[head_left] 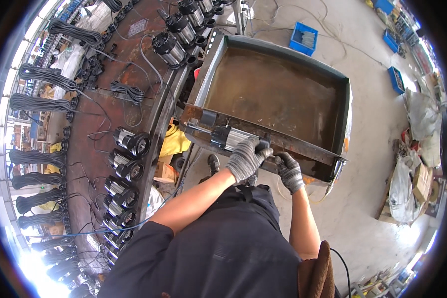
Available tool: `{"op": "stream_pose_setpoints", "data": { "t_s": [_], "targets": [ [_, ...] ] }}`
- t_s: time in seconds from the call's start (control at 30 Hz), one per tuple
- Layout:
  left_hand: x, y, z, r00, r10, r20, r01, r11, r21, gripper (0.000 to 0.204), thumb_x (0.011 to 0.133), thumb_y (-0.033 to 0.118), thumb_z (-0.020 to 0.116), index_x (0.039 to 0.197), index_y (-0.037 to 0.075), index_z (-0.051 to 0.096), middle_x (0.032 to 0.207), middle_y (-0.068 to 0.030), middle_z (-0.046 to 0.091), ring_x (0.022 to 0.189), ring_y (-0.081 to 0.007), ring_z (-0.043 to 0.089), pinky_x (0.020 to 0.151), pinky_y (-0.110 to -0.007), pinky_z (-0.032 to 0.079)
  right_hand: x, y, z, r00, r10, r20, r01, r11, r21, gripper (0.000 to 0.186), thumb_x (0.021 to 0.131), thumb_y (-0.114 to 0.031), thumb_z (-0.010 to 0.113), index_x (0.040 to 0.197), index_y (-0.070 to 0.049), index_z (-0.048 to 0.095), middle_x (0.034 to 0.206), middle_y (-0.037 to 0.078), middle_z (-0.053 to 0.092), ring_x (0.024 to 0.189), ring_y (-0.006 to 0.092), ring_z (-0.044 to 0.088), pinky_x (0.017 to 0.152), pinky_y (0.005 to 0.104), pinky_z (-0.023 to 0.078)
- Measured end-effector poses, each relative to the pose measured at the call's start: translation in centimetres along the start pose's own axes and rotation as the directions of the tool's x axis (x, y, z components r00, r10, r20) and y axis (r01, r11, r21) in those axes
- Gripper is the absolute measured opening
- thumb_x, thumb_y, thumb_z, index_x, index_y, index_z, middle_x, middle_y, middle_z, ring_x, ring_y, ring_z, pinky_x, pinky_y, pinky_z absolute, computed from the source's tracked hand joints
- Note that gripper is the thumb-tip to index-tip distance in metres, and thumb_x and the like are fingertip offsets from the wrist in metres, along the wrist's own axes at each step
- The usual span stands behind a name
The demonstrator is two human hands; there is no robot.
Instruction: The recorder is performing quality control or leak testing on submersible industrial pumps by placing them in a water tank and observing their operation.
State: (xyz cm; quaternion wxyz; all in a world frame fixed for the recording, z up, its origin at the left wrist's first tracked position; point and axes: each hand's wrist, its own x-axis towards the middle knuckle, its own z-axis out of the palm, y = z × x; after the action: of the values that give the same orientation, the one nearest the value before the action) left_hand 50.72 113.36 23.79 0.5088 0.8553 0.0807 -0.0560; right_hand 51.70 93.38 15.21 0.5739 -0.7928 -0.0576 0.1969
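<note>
A silver-and-black submersible pump (237,139) lies on its side along the rusty near ledge of a metal water tank (350,94). My left hand (246,160), in a grey striped glove, wraps round the black right end of the pump. Close beside it, my right hand (289,173) wears a matching glove. Its fingers are pinched together at that same end, and what sits between them is too small to make out. To the left of the pump, a metal clamp rod (198,128) and a black cylindrical block (208,117) are on the ledge.
Brownish water (278,89) fills the tank. On the left, a long rusty bench (92,134) carries several pumps (129,141) and coiled black cables (47,103). A blue crate (303,38) stands on the floor beyond the tank. A hose fitting (336,171) hangs at the tank's right corner.
</note>
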Motion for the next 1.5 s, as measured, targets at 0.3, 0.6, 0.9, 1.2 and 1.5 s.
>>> {"op": "stream_pose_setpoints", "data": {
  "t_s": [0.3, 0.6, 0.9, 1.2, 1.5],
  "targets": [
    [1.4, -7.0, -11.0, 0.924, 0.347, -0.162, -0.229, 0.839, 0.494, 0.040, 0.093, 0.041, 0.060, 0.114, 0.007, 0.062, 0.110, -0.0159, 0.062, 0.103, -0.0334, 0.059, 0.094, -0.045, 0.045, 0.4, 0.4, -1.9, 0.944, 0.321, 0.083, -0.329, 0.873, 0.360, 0.054, 0.092, -0.045, 0.067, 0.127, -0.005, 0.056, 0.077, 0.002, 0.060, 0.061, 0.0112, 0.058, 0.047, 0.0278, 0.049],
    [4.3, -18.5, -19.6, 0.975, 0.054, 0.214, -0.075, 0.993, 0.091, 0.026, 0.101, 0.023, 0.057, 0.115, 0.002, 0.063, 0.091, -0.0091, 0.065, 0.086, -0.0190, 0.062, 0.080, -0.031, 0.051, 2.1, -3.6, -4.2, 0.737, 0.564, 0.372, -0.672, 0.665, 0.325, 0.036, 0.091, -0.041, 0.069, 0.079, -0.009, 0.060, 0.063, 0.000, 0.051, 0.050, 0.0138, 0.048, 0.045, 0.0296, 0.038],
    [6.6, -17.1, -17.9, 0.739, -0.652, 0.173, 0.668, 0.741, -0.062, 0.034, 0.101, 0.035, 0.055, 0.090, 0.004, 0.063, 0.058, -0.0019, 0.053, 0.046, -0.0156, 0.049, 0.046, -0.033, 0.042, 2.8, -2.4, -3.3, 0.885, 0.318, 0.340, -0.045, 0.786, -0.617, 0.024, 0.092, -0.034, 0.066, 0.095, -0.011, 0.063, 0.069, 0.006, 0.063, 0.062, 0.0223, 0.062, 0.055, 0.0377, 0.050],
    [4.5, -22.2, -21.3, 0.865, 0.235, 0.444, -0.418, 0.826, 0.377, 0.040, 0.085, 0.020, 0.071, 0.121, 0.007, 0.062, 0.132, -0.0096, 0.057, 0.125, -0.0257, 0.052, 0.106, -0.038, 0.043, 2.7, -5.1, -2.8, 0.687, 0.677, 0.264, -0.536, 0.718, -0.445, 0.036, 0.095, -0.042, 0.059, 0.104, -0.007, 0.066, 0.092, 0.010, 0.072, 0.073, 0.0219, 0.071, 0.057, 0.0349, 0.055],
    [6.4, -14.9, -19.0, 0.801, -0.554, 0.228, 0.583, 0.808, -0.082, 0.038, 0.092, 0.044, 0.066, 0.084, 0.008, 0.070, 0.057, 0.0007, 0.054, 0.041, -0.0106, 0.046, 0.037, -0.027, 0.035, 1.6, -3.3, -2.6, 0.615, 0.697, 0.368, -0.783, 0.489, 0.384, 0.044, 0.093, -0.049, 0.063, 0.090, -0.006, 0.067, 0.054, -0.003, 0.044, 0.045, 0.0088, 0.040, 0.043, 0.0241, 0.030]
  ]
}}
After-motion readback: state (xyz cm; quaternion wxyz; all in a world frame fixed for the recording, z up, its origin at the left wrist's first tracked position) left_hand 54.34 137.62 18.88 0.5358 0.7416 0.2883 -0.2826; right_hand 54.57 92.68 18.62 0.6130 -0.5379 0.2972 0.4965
